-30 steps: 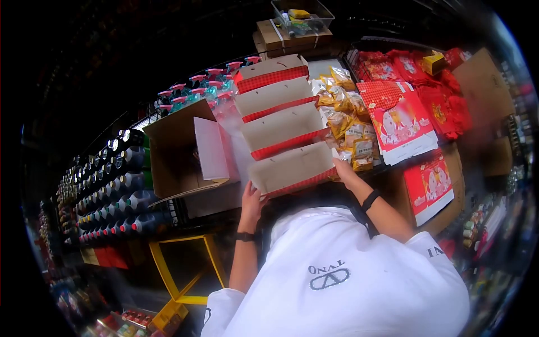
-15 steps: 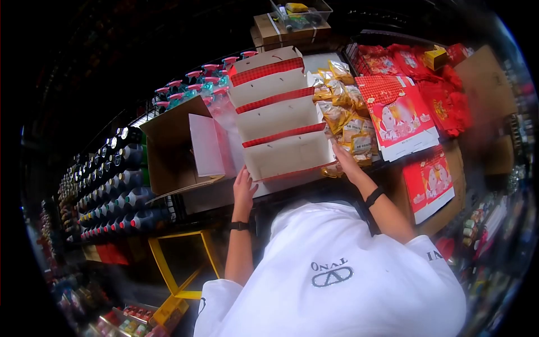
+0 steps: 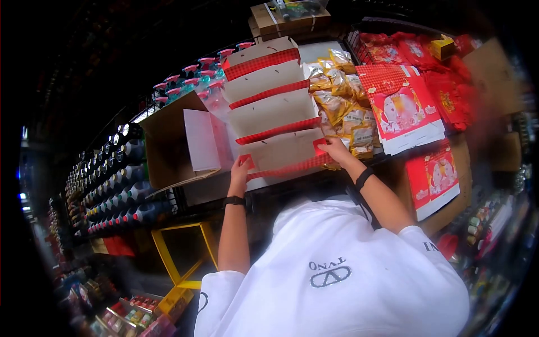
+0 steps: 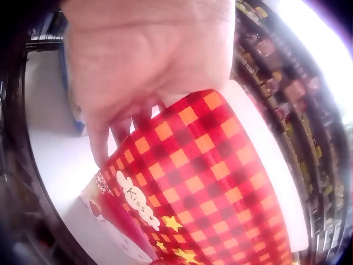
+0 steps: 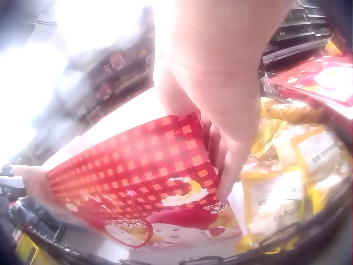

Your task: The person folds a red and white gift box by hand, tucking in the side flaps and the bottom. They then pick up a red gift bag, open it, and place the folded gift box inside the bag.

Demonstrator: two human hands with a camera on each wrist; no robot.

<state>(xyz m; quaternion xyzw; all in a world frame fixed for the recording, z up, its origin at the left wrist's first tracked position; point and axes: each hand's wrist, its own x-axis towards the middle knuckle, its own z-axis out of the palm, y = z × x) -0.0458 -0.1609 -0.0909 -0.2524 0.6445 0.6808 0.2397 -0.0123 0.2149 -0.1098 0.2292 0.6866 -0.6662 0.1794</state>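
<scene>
The nearest gift box [image 3: 281, 150] in a row of open boxes lies between both hands in the head view. Its outside is red check with cartoon prints, its inside pale. At its left end, my left hand [image 3: 240, 167] grips a red corner; in the left wrist view the fingers reach behind the checked panel [image 4: 204, 160]. My right hand [image 3: 335, 151] pinches the right corner, where another bit of red shows. The right wrist view has those fingers curled round the end of the checked panel [image 5: 149, 160], and a drawstring-like red loop handle [image 5: 144, 234] below.
Behind stand more open boxes [image 3: 272, 106]. Gold snack packets [image 3: 339, 109] lie to the right, beside flat printed cartons [image 3: 401, 112]. An open cardboard box [image 3: 168, 143] stands left, near spray bottles [image 3: 193, 78] and dark jugs [image 3: 123, 194]. A yellow frame [image 3: 185, 255] is below.
Both hands have shifted from the nearest box's ends to its near corners and now grip them. Red corner pieces have come into sight there, and the box's pale inside shows less.
</scene>
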